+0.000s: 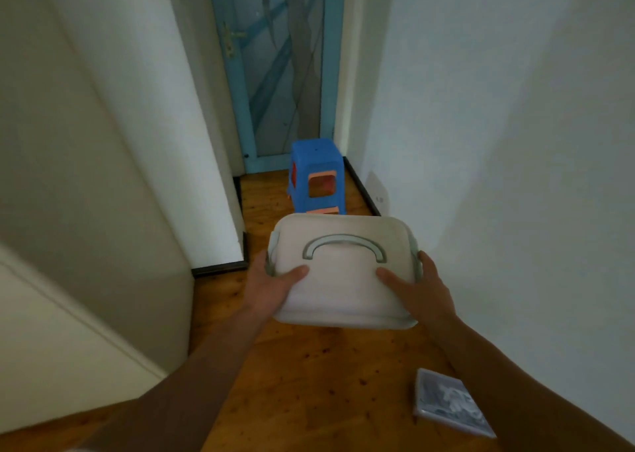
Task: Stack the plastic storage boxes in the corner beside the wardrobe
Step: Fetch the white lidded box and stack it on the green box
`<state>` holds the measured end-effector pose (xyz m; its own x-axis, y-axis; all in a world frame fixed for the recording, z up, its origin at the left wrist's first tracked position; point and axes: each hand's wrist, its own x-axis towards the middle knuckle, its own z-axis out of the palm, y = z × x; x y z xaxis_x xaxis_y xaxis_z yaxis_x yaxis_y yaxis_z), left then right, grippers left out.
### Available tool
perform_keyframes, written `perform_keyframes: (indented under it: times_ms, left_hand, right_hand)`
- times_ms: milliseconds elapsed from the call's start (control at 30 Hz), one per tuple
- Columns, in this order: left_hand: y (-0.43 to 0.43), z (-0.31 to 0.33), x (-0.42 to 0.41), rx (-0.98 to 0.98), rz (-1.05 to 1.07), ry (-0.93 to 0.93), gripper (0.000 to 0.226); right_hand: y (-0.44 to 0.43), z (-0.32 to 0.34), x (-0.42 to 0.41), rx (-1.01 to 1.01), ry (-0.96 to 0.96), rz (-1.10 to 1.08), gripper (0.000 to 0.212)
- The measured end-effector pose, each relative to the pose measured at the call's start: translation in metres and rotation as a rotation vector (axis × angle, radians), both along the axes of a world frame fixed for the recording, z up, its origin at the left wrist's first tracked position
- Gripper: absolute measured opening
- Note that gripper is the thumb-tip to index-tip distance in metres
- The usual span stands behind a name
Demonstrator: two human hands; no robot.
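Above the wood floor (309, 376) — 2 hands grip the storage box (343, 290).

I hold a white storage box (343, 280) above the wooden floor (309, 365). My left hand (275, 288) grips its left side and my right hand (424, 288) its right, both thumbs pressed on the lid just below the grey handle (343, 242). Beyond it a blue stool (318, 173) stands near a blue door (275, 66). A flat clear packet (450, 403) lies on the floor by the right wall.
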<state>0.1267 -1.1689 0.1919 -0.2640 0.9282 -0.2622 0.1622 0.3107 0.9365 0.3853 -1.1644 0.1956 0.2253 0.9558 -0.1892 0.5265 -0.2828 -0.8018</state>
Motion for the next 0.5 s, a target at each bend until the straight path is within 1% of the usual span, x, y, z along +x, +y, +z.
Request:
perform_keyframes:
  times_ms: [67, 200, 300, 367, 467, 500]
  left_hand:
    - [-0.009, 0.001, -0.017, -0.003, 0.044, 0.008, 0.103]
    - [-0.030, 0.001, -0.050, -0.003, 0.144, 0.013, 0.105]
    - [-0.047, 0.004, -0.071, -0.002, 0.232, -0.004, 0.104]
    - [-0.059, 0.004, -0.085, 0.002, 0.298, 0.006, 0.099]
    - [-0.076, 0.007, -0.103, 0.029, 0.367, 0.039, 0.082]
    - [-0.081, 0.007, -0.107, 0.036, 0.384, 0.039, 0.080]
  right_hand:
    - [0.002, 0.000, -0.017, -0.015, 0.003, 0.036, 0.121]
    - [0.005, 0.000, -0.051, 0.013, 0.016, 0.131, 0.113]
    - [0.008, 0.000, -0.076, 0.006, 0.037, 0.206, 0.112]
    - [0.010, 0.000, -0.094, -0.011, 0.058, 0.245, 0.114]
    - [0.011, -0.001, -0.120, -0.011, 0.081, 0.306, 0.115]
    - [0.012, -0.001, -0.127, -0.010, 0.085, 0.327, 0.115]
